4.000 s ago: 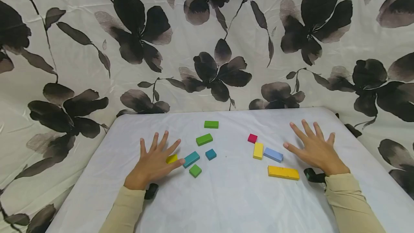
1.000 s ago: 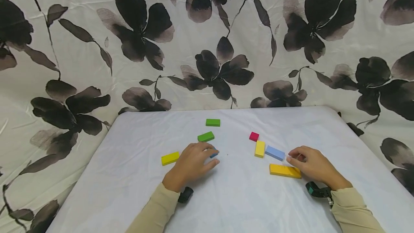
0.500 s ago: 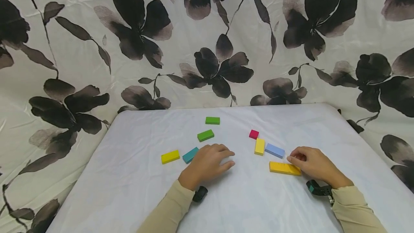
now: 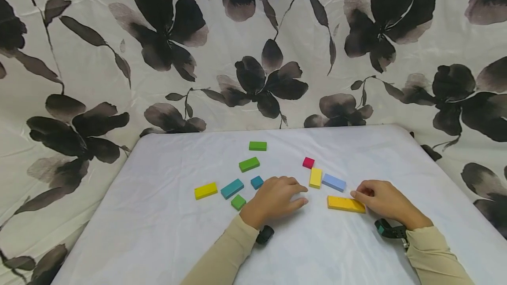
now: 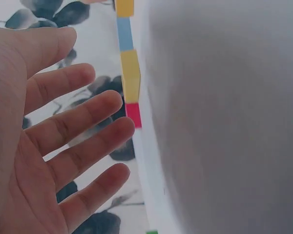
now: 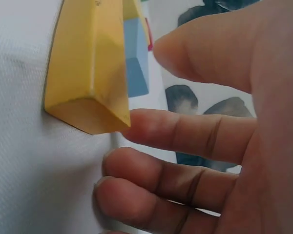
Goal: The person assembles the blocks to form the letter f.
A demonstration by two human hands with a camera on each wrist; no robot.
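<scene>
My left hand (image 4: 275,199) hovers over the middle of the table with loosely spread fingers (image 5: 80,122) and holds nothing. To its right lie a small yellow block (image 4: 315,178), a red block (image 4: 308,162) and a light blue block (image 4: 334,182). My right hand (image 4: 390,201) is at the right end of a long orange-yellow block (image 4: 345,204). In the right wrist view the thumb (image 6: 185,53) is apart from this block, while the index fingertip (image 6: 141,126) is at its end corner; contact is unclear. The other fingertips rest low by the cloth.
Left of my left hand lie a bright yellow block (image 4: 206,191), a teal block (image 4: 232,188), a small blue block (image 4: 256,182) and a small green block (image 4: 238,202). Two green blocks (image 4: 249,164) lie farther back. A flowered cloth (image 4: 253,47) hangs behind the white table (image 4: 158,232).
My left hand has moved right from the left-hand blocks toward the yellow blocks, uncovering the teal, small blue and small green ones. My right hand came down to the long block earlier and now barely moves.
</scene>
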